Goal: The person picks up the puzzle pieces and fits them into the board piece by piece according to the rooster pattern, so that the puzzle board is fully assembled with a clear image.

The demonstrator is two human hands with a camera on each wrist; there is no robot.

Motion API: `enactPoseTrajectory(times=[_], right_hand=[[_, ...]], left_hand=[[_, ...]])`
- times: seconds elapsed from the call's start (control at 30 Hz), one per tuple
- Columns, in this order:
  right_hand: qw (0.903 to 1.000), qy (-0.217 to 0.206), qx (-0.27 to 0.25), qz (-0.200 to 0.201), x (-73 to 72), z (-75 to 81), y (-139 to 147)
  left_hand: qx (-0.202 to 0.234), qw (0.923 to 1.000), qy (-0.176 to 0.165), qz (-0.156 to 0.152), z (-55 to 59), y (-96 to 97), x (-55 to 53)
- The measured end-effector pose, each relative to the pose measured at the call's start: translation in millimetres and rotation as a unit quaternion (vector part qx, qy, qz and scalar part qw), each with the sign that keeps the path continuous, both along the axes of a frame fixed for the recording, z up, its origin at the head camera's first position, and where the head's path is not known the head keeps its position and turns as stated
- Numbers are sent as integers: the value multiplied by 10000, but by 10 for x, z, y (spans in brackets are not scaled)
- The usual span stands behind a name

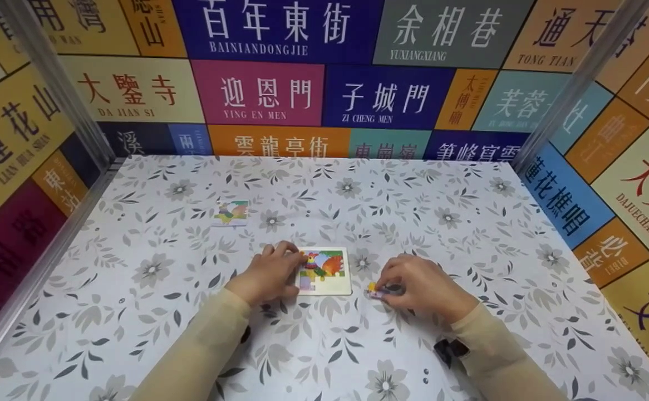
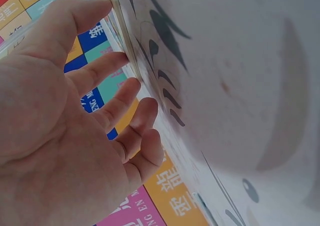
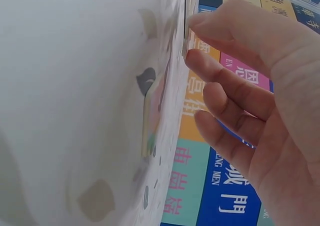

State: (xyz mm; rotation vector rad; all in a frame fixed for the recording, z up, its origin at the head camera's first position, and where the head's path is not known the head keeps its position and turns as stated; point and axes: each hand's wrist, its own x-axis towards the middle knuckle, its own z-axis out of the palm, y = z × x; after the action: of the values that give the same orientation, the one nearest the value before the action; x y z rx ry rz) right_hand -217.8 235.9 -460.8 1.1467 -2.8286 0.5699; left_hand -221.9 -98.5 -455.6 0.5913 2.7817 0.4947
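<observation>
In the head view, a shallow cream-framed puzzle board lies on the table with part of a colourful bird picture fitted in it. My left hand rests at the board's left side, index fingertip over the upper left, thumb by the lower left edge. In the left wrist view its fingers are loosely bent, spread along the thin board edge. To the board's right, my right hand pinches a small purple-and-yellow puzzle piece between thumb and forefinger, low over the cloth.
A piece with a pink-and-green face lies on the cloth in the right wrist view. Farther back to the left lies a small picture section of puzzle pieces. The leaf-patterned tablecloth meets panels of coloured signs behind.
</observation>
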Motion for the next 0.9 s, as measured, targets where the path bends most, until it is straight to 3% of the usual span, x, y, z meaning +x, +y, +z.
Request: enactPoseTrajectory(times=[0.2, 0.77, 0.9], right_hand=[[9998, 151, -38, 95, -16, 1, -40], [9992, -146, -259, 264, -81, 38, -175], [9992, 17, -240, 333, -95, 30, -220]], left_hand=[[-57, 9999, -107, 30, 13, 13, -9], [-4, 9996, -266, 120, 3, 5, -9], [7, 9998, -212, 69, -8, -1, -10]])
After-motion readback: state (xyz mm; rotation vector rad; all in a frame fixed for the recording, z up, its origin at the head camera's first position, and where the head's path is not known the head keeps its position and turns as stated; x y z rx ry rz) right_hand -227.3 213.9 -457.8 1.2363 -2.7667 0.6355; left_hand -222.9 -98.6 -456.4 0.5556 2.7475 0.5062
